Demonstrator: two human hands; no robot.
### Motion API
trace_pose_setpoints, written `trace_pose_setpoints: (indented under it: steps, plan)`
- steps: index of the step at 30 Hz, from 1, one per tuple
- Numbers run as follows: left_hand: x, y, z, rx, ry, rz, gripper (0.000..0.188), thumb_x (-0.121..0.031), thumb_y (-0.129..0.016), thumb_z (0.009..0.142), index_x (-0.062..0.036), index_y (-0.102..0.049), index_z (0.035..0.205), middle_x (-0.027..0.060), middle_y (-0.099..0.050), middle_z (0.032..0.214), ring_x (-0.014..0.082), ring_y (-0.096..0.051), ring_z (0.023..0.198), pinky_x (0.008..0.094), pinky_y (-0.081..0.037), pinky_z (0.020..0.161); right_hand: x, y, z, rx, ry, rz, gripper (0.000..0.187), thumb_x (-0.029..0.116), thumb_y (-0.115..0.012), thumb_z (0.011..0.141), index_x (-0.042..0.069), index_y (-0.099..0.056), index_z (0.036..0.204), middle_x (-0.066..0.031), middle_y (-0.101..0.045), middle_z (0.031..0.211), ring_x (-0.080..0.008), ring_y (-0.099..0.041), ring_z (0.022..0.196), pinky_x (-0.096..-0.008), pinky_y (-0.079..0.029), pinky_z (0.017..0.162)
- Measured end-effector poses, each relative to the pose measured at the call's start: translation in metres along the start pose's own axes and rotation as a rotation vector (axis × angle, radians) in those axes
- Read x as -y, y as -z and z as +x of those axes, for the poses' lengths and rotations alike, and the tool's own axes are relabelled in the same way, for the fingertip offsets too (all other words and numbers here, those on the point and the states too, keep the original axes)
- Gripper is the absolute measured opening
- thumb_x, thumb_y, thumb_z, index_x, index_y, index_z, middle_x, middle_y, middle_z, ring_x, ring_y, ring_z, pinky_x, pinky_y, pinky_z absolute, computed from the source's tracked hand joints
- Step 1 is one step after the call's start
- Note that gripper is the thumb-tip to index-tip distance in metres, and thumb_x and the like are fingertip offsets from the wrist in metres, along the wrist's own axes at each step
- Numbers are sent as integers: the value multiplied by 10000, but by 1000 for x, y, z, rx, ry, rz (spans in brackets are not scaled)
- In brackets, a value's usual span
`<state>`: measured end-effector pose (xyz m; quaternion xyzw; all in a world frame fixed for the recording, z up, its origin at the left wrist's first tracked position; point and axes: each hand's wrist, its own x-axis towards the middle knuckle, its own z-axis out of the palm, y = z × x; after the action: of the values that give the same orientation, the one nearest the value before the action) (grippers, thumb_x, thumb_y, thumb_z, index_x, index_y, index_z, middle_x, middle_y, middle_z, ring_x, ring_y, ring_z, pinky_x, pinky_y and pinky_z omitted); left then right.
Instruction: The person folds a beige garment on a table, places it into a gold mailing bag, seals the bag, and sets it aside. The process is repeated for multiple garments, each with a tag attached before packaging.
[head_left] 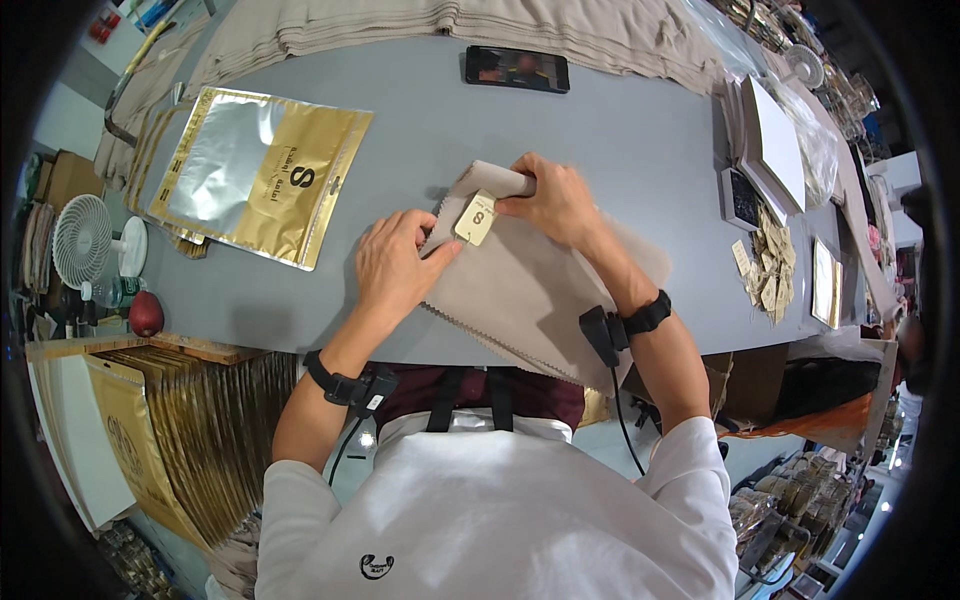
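A folded piece of beige fabric (545, 285) with zigzag-cut edges lies in front of me, its lower end reaching over the table's near edge. On its upper part sits a cream hang tag (475, 218) with dark print. My left hand (398, 258) pinches the fabric's left edge, thumb at the tag's lower end. Closed on the rolled top of the same fabric is my right hand (552, 203), with its thumb beside the tag's upper right. Whether either hand also grips the tag itself is hard to tell.
Gold-and-silver packaging bags (265, 175) lie at left; more fill a box (190, 440) below. A phone (517, 70) and stacked beige fabric (390, 35) are at the back. Loose tags (770, 265) and white cards (772, 145) sit right. A small fan (82, 240) stands far left.
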<state>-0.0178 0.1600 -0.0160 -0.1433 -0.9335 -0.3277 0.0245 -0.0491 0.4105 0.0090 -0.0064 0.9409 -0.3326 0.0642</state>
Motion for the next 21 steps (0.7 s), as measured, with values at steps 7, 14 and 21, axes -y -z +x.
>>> trace_pose_setpoints:
  steps: [7, 14, 21]
  plan:
    - [-4, 10, 2, 120, 64, -75, 462, -363, -866, 820, -99, -719, 1170, 15, -671, 831, 225, -647, 827, 396, -522, 776, -9, 6, -8, 178, -36, 285, 340, 173, -862, 825, -49, -765, 1063, -116, -777, 900, -180, -684, 792, -351, -547, 755]
    - [0, 6, 14, 146, 66, -522, 271, -248, -737, 964, -66, -742, 1164, 78, -741, 934, 249, -692, 760, 359, -562, 745, -46, 32, -35, 201, -10, 671, 289, 154, -854, 822, -33, -777, 1029, -36, -727, 875, -117, -602, 768, -297, -499, 693]
    - [-24, -14, 9, 199, -130, -190, 292, -291, -767, 934, -73, -728, 1124, 90, -711, 972, 289, -695, 900, 406, -554, 800, -73, 24, -56, 114, 50, 977, 269, 122, -872, 833, -30, -782, 1036, -33, -748, 947, -110, -625, 853, -275, -495, 767]
